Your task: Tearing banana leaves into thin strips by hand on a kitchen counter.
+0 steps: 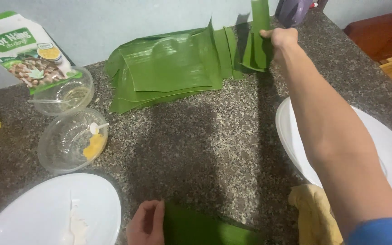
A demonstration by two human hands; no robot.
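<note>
The right hand (281, 38) is extended to the far side of the worktop (214, 145) and is closed on a strip of banana leaf (260, 27), gripping it partway up so that the strip stands nearly upright above the stack of leaves (169, 72), its lower edge near the stack's right end. The left hand (145, 223) lies at the near edge, fingers curled loosely and resting against a folded leaf piece (205, 229) that lies flat there; whether it grips or only steadies that piece cannot be told. Judged by appearance, the leaf is light, thin and pliable, smooth and somewhat slick on its face, and likely to split along its ribs, so it is best taken by an edge or end with a flat pinch rather than a squeeze. A yellow cloth (313, 213) sits just beside the right forearm, partly over the rim of a white plate (291, 136). A second white plate (46, 213) with pale residue is near left. Behind it stand two clear plastic bowls, the nearer bowl (71, 141) holding a yellow dab, the farther bowl (66, 90) some clear liquid. A printed flour bag (23, 50) leans against the wall.
</note>
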